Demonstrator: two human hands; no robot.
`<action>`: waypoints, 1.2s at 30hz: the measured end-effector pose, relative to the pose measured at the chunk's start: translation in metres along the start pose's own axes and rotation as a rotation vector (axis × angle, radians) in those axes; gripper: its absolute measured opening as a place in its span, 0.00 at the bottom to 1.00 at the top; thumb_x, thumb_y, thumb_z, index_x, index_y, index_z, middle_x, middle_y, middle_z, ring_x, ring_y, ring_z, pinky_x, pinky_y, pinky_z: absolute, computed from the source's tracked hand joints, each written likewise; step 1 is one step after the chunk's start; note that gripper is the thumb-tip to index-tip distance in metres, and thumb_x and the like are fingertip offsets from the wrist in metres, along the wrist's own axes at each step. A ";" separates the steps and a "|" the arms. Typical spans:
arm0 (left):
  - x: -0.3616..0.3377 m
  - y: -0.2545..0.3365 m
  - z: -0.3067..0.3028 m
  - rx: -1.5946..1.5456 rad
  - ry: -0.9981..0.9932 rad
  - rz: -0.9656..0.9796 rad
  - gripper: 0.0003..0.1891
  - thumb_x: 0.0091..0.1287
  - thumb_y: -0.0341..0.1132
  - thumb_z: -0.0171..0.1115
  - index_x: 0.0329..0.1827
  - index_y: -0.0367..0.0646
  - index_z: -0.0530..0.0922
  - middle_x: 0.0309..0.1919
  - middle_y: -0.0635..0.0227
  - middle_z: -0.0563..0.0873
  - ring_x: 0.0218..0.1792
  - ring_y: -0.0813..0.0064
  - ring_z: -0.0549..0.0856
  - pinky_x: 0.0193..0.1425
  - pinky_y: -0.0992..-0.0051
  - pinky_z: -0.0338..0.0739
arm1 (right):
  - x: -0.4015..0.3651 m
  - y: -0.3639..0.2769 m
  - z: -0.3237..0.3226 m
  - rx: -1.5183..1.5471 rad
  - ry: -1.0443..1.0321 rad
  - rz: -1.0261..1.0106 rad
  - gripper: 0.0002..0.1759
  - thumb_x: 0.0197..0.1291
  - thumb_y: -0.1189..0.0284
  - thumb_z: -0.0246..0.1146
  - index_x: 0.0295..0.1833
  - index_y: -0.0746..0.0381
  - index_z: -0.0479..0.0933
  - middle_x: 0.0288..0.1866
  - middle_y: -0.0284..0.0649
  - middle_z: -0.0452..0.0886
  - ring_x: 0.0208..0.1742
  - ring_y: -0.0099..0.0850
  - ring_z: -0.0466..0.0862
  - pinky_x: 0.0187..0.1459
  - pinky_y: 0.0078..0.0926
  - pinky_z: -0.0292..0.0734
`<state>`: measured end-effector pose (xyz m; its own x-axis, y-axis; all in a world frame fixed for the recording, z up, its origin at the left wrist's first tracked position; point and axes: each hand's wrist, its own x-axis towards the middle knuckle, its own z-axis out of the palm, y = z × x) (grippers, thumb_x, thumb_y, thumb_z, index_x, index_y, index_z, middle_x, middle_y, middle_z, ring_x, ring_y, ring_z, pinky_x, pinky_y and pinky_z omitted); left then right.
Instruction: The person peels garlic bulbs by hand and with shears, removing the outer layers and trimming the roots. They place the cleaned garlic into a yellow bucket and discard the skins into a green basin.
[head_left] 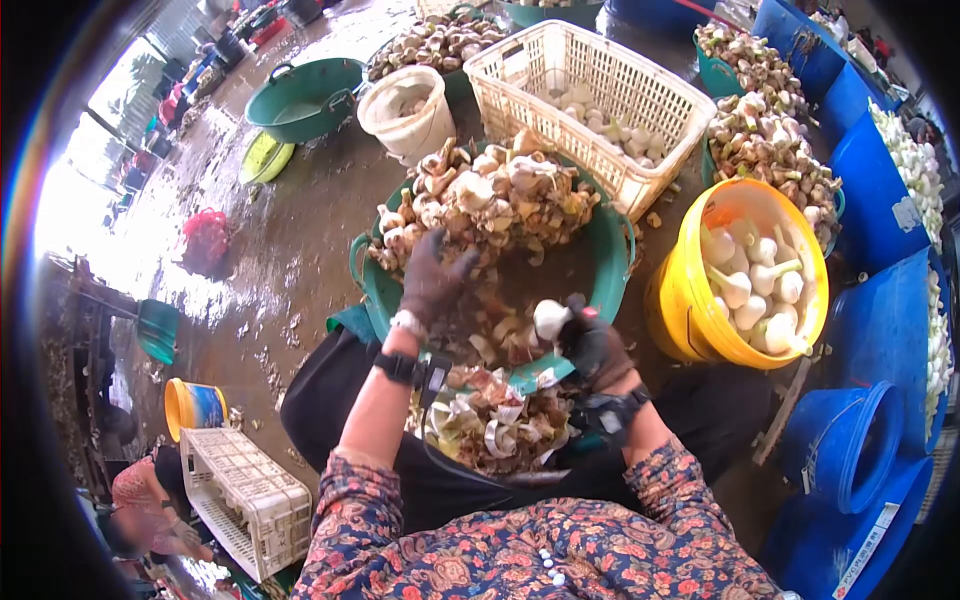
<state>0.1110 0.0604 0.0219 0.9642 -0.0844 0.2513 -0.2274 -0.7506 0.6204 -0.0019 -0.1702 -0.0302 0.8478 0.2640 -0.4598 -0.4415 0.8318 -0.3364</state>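
Garlic [480,195] heaped across the far side of the green tub [612,280], and the left hand [435,275] is the nearer one, over the tub's left side, fingers spread wide, heap just beyond them. Over the tub's near-right rim, the right hand [595,350] grips a white bulb [551,320] leftward at its fingertips, long axis unclear.

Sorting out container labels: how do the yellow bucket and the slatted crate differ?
Shape: yellow bucket is round, crate is rectangular.
Walls: bucket's are solid, crate's are slatted.
Fill: bucket is well filled; crate's load covers only part of its floor.
Shared: both hold pale garlic bulbs.
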 end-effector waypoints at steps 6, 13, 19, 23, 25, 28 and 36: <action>0.126 0.004 0.037 0.182 -0.306 -0.175 0.46 0.40 0.57 0.73 0.61 0.38 0.68 0.53 0.51 0.78 0.54 0.57 0.78 0.57 0.66 0.72 | -0.031 -0.069 0.063 -0.026 -0.106 -0.379 0.42 0.59 0.36 0.46 0.59 0.64 0.67 0.47 0.41 0.80 0.44 0.33 0.80 0.41 0.33 0.77; 0.017 0.036 0.009 -0.896 -0.497 -0.409 0.31 0.49 0.39 0.74 0.56 0.39 0.72 0.42 0.67 0.82 0.41 0.77 0.81 0.41 0.78 0.76 | 0.006 0.007 0.014 -0.486 0.173 0.108 0.40 0.57 0.33 0.43 0.40 0.59 0.79 0.22 0.27 0.76 0.20 0.18 0.72 0.23 0.16 0.63; -0.103 0.042 0.016 -0.767 -0.706 -0.241 0.28 0.58 0.39 0.68 0.61 0.41 0.69 0.47 0.71 0.79 0.43 0.83 0.77 0.39 0.83 0.74 | 0.000 0.038 0.009 -0.668 0.224 -0.251 0.20 0.61 0.57 0.62 0.28 0.65 0.79 0.20 0.29 0.73 0.22 0.17 0.69 0.23 0.22 0.65; -0.117 0.057 0.009 -0.500 -0.549 -0.253 0.28 0.53 0.41 0.72 0.55 0.41 0.74 0.39 0.63 0.83 0.42 0.75 0.81 0.48 0.74 0.74 | -0.009 0.036 0.016 -1.114 0.209 -0.469 0.18 0.57 0.59 0.65 0.29 0.66 0.79 0.20 0.39 0.78 0.20 0.32 0.74 0.25 0.29 0.69; -0.117 0.060 0.004 -0.439 -0.487 -0.136 0.30 0.47 0.46 0.75 0.52 0.42 0.77 0.41 0.57 0.83 0.43 0.65 0.83 0.49 0.70 0.75 | -0.018 0.034 0.024 -1.450 0.201 -0.586 0.16 0.55 0.59 0.65 0.33 0.62 0.81 0.27 0.52 0.79 0.28 0.49 0.80 0.31 0.38 0.73; -0.116 0.060 -0.005 -0.113 -0.358 0.040 0.30 0.43 0.44 0.78 0.48 0.40 0.77 0.39 0.61 0.82 0.40 0.64 0.82 0.47 0.69 0.76 | -0.026 0.035 0.032 -1.644 0.232 -0.537 0.14 0.56 0.61 0.62 0.37 0.61 0.81 0.28 0.52 0.80 0.33 0.49 0.81 0.33 0.41 0.75; -0.115 0.055 -0.009 -0.055 -0.396 0.110 0.33 0.40 0.46 0.78 0.47 0.39 0.77 0.38 0.59 0.82 0.40 0.62 0.82 0.46 0.68 0.76 | -0.016 0.048 0.011 -1.430 0.090 -0.634 0.16 0.60 0.65 0.59 0.30 0.69 0.75 0.25 0.56 0.78 0.28 0.51 0.79 0.30 0.43 0.71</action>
<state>-0.0132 0.0343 0.0336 0.9093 -0.4157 0.0192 -0.3281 -0.6878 0.6475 -0.0338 -0.1291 -0.0305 0.9996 -0.0082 0.0257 0.0211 -0.3573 -0.9337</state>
